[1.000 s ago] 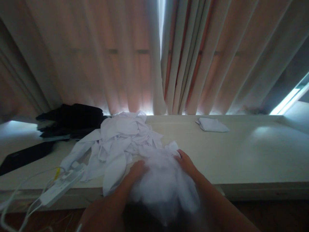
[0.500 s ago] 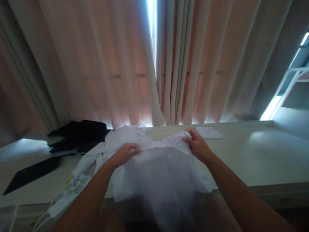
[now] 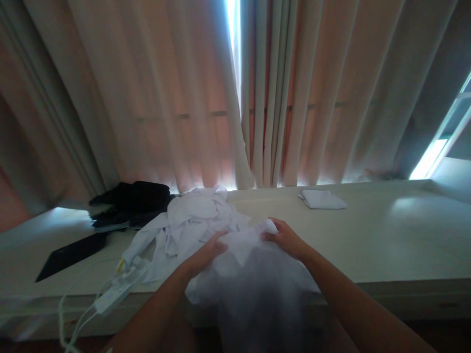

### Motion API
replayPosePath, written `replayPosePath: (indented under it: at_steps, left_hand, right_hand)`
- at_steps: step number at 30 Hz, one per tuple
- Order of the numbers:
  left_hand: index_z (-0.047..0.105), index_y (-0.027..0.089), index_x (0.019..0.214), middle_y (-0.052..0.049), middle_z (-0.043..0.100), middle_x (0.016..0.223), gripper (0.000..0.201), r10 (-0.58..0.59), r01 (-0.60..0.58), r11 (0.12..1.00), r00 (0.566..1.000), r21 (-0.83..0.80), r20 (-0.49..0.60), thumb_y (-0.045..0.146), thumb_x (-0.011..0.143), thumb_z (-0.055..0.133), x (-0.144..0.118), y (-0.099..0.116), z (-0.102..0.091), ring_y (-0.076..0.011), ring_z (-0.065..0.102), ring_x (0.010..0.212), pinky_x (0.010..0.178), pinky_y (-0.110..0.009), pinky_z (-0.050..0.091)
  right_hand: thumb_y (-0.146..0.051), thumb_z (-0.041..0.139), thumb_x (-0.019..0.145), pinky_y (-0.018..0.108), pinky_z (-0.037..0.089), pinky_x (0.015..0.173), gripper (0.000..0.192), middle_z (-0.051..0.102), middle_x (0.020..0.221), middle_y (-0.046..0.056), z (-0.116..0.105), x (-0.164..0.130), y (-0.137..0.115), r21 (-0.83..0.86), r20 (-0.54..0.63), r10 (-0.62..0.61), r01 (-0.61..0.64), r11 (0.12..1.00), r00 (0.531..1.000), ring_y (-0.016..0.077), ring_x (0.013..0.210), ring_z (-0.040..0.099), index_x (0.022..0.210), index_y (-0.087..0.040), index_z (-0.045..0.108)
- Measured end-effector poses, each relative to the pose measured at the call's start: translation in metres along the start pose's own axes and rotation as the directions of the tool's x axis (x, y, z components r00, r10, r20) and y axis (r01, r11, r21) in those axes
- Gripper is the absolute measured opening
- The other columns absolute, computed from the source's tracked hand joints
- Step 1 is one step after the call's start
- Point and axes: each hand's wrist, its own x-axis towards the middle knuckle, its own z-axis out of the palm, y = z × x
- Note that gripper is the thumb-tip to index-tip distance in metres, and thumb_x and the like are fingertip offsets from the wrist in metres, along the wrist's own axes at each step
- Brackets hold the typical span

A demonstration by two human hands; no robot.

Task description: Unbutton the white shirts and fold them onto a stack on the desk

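Both hands grip one white garment (image 3: 250, 264) at the counter's (image 3: 386, 240) front edge, left hand (image 3: 206, 252) and right hand (image 3: 283, 238) pinching its top, one folded white cloth (image 3: 323, 199) set aside, crumpled white pile (image 3: 191, 220) unfolded behind.

white garment (image 3: 253, 264), crumpled, draped over the table's near edge, partly blurred.

A long, pale, cream-coloured counter (image 3: 386, 245) runs beneath the curtains. Just beyond the fingers lies a crumpled heap of white cloth (image 3: 195, 220). Left of them, near the front edge, sits a white plastic power strip with cords (image 3: 117, 289); farther left lie a flat black rectangular slab (image 3: 71, 255) and a pile of black fabric (image 3: 132, 201). Beyond and right of the fingers rests a small folded white cloth (image 3: 324, 198).
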Motion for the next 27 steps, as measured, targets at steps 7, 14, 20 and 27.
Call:
replayPosePath:
  at_steps: [7,14,20,27]
  left_hand:
    - [0.072,0.019,0.103,-0.007,0.073,0.108,0.031,0.137,-0.107,0.975,0.98,0.196,-0.145,0.044,0.087,0.062,0.011,0.033,0.017,-0.027,0.064,0.104,0.097,-0.039,0.046]
    - [0.061,0.021,0.126,-0.009,0.067,0.127,0.039,0.203,-0.188,0.979,0.944,0.083,-0.26,0.035,0.09,0.06,-0.004,0.05,0.005,-0.0236,0.063,0.112,0.097,-0.035,0.049]
    - [0.046,0.023,0.148,-0.01,0.048,0.153,0.059,0.156,-0.154,0.988,0.977,0.022,-0.146,0.042,0.093,0.056,-0.005,0.049,0.0,-0.026,0.056,0.126,0.106,-0.038,0.045]
    - [0.065,0.017,0.13,-0.013,0.068,0.13,0.056,-0.043,0.027,0.994,0.989,-0.108,-0.145,0.045,0.082,0.069,0.003,0.04,0.009,-0.0318,0.06,0.123,0.104,-0.044,0.046]
  right_hand:
    - [-0.037,0.085,0.066,0.027,0.044,0.07,0.036,0.066,0.084,-0.001,-0.014,-0.001,-0.013,-0.138,0.025,-0.105,0.107,0.985,0.994,0.0184,0.079,0.058,0.09,-0.018,0.066]
    - [-0.031,0.074,0.077,0.036,0.05,0.08,0.021,0.076,0.091,0.004,-0.033,-0.022,0.011,-0.062,0.285,0.13,-0.117,0.991,0.95,0.0244,0.085,0.067,0.091,-0.016,0.076]
    - [-0.029,0.075,0.076,0.037,0.05,0.085,0.029,0.075,0.102,0.005,-0.027,-0.028,0.002,0.136,0.231,0.067,-0.101,0.986,0.971,0.0247,0.095,0.067,0.103,-0.018,0.074]
    - [-0.017,0.077,0.066,0.025,0.043,0.065,0.017,0.059,0.069,-0.004,-0.018,-0.028,-0.008,0.088,0.039,0.017,-0.02,0.996,0.999,0.0131,0.067,0.054,0.069,-0.017,0.06]
